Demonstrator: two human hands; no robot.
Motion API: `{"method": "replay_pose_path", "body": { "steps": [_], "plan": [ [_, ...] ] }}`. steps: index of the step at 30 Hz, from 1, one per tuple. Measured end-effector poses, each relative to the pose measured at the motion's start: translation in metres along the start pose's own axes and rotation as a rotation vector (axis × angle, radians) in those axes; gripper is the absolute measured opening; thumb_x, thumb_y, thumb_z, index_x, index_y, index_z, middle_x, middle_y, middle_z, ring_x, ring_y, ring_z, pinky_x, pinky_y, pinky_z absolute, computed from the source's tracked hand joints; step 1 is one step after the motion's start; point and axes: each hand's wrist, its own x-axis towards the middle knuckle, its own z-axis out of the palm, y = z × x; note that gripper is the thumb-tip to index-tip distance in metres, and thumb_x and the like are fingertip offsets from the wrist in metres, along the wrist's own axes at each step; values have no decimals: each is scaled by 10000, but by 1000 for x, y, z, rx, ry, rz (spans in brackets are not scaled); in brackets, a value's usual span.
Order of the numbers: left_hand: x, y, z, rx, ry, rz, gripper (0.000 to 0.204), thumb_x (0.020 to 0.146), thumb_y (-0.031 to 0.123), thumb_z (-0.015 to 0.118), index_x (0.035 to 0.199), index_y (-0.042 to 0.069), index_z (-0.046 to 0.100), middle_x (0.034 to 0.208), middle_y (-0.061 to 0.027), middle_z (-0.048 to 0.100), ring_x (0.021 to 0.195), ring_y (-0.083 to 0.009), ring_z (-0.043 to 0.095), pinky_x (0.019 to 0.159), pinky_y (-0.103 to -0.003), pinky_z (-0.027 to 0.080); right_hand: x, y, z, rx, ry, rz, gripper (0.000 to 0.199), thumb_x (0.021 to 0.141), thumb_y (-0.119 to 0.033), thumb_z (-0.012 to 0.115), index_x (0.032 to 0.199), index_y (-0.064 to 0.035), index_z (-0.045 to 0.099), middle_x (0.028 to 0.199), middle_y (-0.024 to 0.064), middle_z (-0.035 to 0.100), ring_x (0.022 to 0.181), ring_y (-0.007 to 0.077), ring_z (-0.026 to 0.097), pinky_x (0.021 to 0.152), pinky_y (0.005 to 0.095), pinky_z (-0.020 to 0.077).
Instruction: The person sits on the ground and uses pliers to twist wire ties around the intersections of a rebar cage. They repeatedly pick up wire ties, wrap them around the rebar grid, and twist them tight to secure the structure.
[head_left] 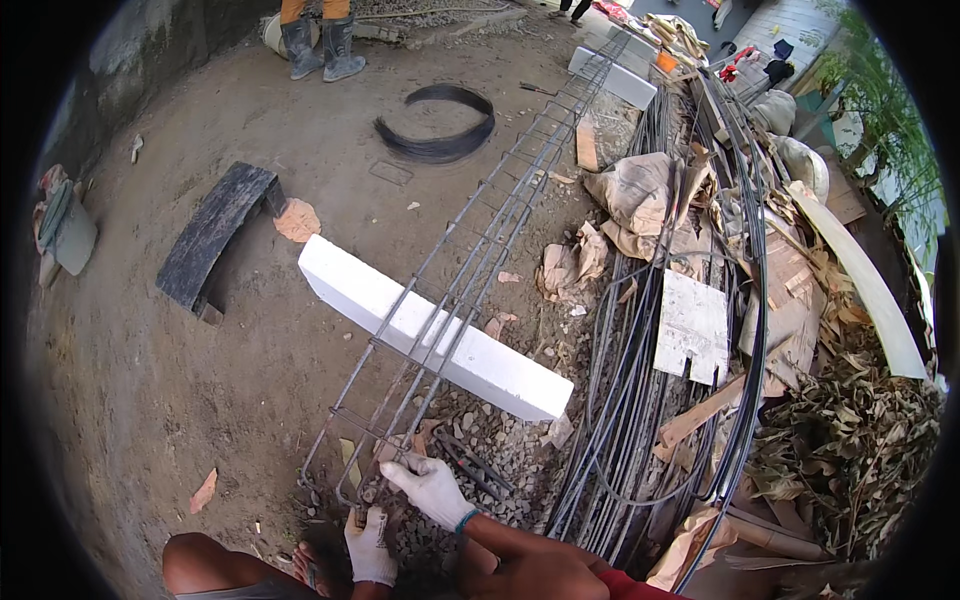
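Note:
A long rebar cage (480,235) lies on the dirt, running from my knees toward the far right, and rests across a white block (500,375). My right hand (430,487), in a white glove, grips a bar at the cage's near end. My left hand (368,547), also gloved, is closed just below it at the cage's lower corner. It seems to hold a small dark tool (357,516), though what the tool is I cannot tell. My bare knee (215,570) shows at the lower left.
A bundle of long bars (640,400) lies to the right beside sacks, boards and dry leaves (850,450). A black wire coil (437,125) and a dark plank (215,235) lie on the dirt. Another person's boots (320,48) stand at the far end. A second white block (615,78) supports the cage there.

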Motion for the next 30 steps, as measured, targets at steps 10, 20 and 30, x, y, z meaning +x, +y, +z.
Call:
{"method": "replay_pose_path", "body": {
  "steps": [10,20,30],
  "plan": [
    [-8,6,28,-57,201,-24,333,1120,406,626,1106,76,669,931,-53,750,773,-180,731,701,-344,620,-3,-36,-27,29,184,-239,372,988,-249,833,1209,28,720,954,5,720,874,50,616,768,261,506],
    [-3,19,33,-148,215,-75,377,1101,394,666,1096,20,719,901,-66,762,737,-172,738,702,-340,633,7,-65,-43,188,-251,166,499,1067,-465,696,1389,-85,723,661,-93,570,470,9,454,411,226,302],
    [1,16,12,-289,81,-156,401,1148,363,562,1234,-7,691,1105,-138,769,949,-259,763,880,-410,640,11,-64,-37,120,-152,228,403,1056,-453,713,1159,-63,733,555,-34,561,377,58,433,370,240,310]
  ]
}}
